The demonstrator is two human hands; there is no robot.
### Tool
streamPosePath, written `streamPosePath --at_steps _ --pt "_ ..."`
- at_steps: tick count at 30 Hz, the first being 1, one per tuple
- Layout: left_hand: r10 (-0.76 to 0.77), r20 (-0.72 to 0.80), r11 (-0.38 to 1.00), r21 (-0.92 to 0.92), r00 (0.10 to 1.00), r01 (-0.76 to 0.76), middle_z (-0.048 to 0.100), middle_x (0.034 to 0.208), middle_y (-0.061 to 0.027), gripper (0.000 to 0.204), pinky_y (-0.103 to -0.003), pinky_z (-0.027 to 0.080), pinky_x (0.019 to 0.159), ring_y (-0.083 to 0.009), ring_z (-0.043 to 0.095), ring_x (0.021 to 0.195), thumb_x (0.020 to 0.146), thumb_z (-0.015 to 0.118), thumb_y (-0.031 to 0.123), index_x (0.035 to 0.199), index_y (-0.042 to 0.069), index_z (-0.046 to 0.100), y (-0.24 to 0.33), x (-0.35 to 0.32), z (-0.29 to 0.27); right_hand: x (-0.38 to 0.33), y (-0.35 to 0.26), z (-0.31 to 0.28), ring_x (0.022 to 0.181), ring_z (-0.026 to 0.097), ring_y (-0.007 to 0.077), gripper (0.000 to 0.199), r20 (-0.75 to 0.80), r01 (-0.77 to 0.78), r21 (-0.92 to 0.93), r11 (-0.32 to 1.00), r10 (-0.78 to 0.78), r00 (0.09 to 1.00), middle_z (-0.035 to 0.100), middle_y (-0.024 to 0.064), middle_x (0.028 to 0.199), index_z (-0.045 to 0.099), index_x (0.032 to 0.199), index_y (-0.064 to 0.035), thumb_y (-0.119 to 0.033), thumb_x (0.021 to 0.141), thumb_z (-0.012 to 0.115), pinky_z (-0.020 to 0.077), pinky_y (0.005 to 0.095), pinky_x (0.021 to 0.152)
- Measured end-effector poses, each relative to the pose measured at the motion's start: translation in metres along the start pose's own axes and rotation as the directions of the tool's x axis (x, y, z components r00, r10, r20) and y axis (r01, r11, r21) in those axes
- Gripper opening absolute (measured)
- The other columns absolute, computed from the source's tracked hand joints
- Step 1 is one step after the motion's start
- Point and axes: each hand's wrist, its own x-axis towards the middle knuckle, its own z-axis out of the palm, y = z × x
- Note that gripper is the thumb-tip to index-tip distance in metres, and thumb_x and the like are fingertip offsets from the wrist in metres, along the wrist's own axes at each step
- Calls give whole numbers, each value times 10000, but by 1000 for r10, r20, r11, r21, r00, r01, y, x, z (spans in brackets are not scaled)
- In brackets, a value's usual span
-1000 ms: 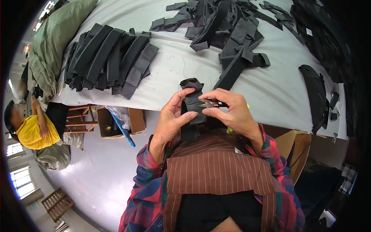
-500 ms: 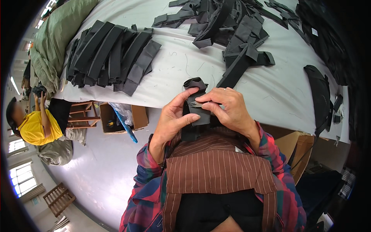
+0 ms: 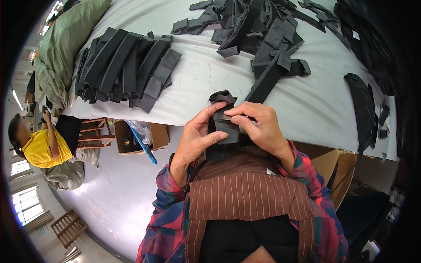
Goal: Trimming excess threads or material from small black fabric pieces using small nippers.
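Note:
A dark grey fabric strip (image 3: 226, 127), curled into a roll at its far end, is held over the table's near edge. Pinched between thumb and fingers, it sits in my left hand (image 3: 193, 133). My right hand (image 3: 258, 122) is closed around a small pointed metal tool (image 3: 226, 117), most of which the fingers hide. The tool's tip lies against the strip's surface. Just beyond my right hand, a longer dark strip (image 3: 265, 83) reaches from a loose heap (image 3: 245, 28) toward me.
A row of dark strips (image 3: 118, 65) lies at the left on the white-covered table (image 3: 193, 83). Black fabric pieces (image 3: 362, 107) are at the right. Cardboard boxes (image 3: 158, 135) stand below the edge. A person in a yellow top (image 3: 48, 147) is at the far left.
The metal tool's tip has shifted slightly, and less of it shows. Both hands keep nearly the same place on the strip. At the left, the other person's raised hands have shifted.

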Motion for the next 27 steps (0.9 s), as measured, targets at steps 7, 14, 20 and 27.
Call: streamPosePath --at_steps 7,14,20,27 --pt "4 -15 1000 -20 1000 -5 516 1267 -88 638 -289 392 997 -147 499 1147 776 681 -50 1357 -4 423 -6 2 -3 4 5 -8 653 614 221 113 -6 48 -70 996 -48 999 663 42 765 698 887 -93 -135 786 672 437 311 610" --pt "23 7 1000 10 1000 -23 501 1280 -88 637 -289 390 1001 -146 489 1161 788 675 -48 1365 -11 405 -7 6 -1 6 6 -5 624 585 204 80 46 133 -228 965 -126 991 633 22 721 690 851 -122 -159 783 669 354 317 560" --pt "-11 15 1000 21 1000 11 492 1288 -86 642 -284 394 998 -140 484 1164 786 667 -57 1367 -15 399 -7 7 0 5 8 -2 617 572 199 64 35 157 -298 942 -154 987 602 9 683 680 815 -132 -180 772 682 339 322 555" --pt "18 -3 990 141 1000 -17 498 1285 -64 632 -268 393 985 -125 489 1140 776 699 -22 1349 -10 432 -11 5 -3 5 4 -7 625 570 178 73 68 210 -431 877 -201 977 589 -7 672 665 791 -143 -188 744 699 332 325 552"
